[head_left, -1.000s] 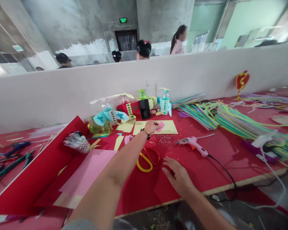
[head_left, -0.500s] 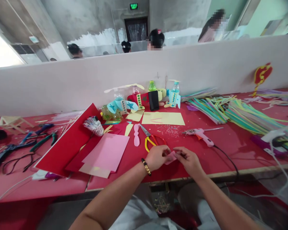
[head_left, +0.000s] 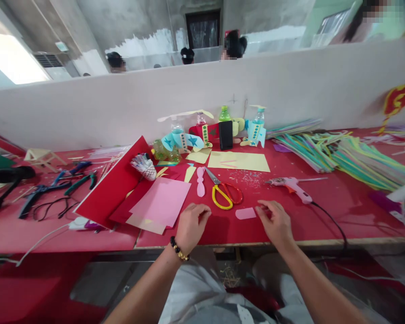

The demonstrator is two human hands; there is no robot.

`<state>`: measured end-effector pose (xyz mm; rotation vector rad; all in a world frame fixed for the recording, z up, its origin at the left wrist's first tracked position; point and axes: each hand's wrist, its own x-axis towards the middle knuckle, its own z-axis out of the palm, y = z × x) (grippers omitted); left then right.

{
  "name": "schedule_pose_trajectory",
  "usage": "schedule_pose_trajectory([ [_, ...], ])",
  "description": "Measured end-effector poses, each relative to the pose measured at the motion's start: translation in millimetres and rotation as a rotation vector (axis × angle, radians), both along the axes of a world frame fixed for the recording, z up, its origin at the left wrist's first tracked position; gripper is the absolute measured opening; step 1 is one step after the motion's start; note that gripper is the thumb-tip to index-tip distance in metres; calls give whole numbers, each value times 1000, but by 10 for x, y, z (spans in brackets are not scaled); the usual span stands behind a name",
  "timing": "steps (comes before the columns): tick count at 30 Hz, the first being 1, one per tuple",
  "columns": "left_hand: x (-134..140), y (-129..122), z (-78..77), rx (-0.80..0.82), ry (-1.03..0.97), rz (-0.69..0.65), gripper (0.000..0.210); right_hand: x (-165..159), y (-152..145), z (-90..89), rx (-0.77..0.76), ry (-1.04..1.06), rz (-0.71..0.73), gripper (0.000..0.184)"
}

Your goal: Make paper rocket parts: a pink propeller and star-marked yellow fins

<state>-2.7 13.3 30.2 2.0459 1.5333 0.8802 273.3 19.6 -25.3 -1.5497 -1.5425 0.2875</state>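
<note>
A small pink paper piece with one rounded end (head_left: 245, 213) lies near the table's front edge. My right hand (head_left: 277, 222) is just to the right of it, thumb and forefinger apart at its edge; whether they touch it I cannot tell. My left hand (head_left: 191, 227) hovers by the pink sheets, fingers loosely bent with a gap at the thumb and nothing visible in them. Between and beyond the hands lie scissors (head_left: 222, 195) with one yellow and one red handle, and a pink propeller-shaped paper cutout (head_left: 200, 182). A pink glue gun (head_left: 295, 186) rests at the right.
Pink sheets (head_left: 162, 200) and a red board (head_left: 113, 191) lie left, with a pen holder (head_left: 144, 167). Pliers (head_left: 42, 198) lie farther left. Bottle planes (head_left: 182, 140) and a phone (head_left: 226, 135) stand by the partition (head_left: 121, 108). Coloured strips (head_left: 351, 157) spread at right.
My hands have moved apart, the left one to the left and the right one slightly right. The pink piece they both held now lies between them. The view has shifted left.
</note>
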Motion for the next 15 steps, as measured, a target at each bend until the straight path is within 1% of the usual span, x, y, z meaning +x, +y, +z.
schedule_pose_trajectory([
  [4,-271,-100,4,38,12,79,14,57,-1,-19,4,33,7,34],
  [5,-361,-87,3,47,8,117,14,68,-2,-19,-10,45,2,35],
  [7,-590,10,4,69,-15,238,13,80,-12,0,-63,76,-29,37],
  [9,-877,214,10,91,-60,415,9,78,-32,41,-100,84,-36,37],
  [12,-1307,681,25,90,-144,650,40,62,-63,108,-120,63,-11,41],
  [13,-1421,852,32,79,-163,704,43,57,-68,120,-125,61,-7,43],
  [15,-1584,1170,50,50,-181,782,39,54,-65,121,-139,64,-17,43],
])
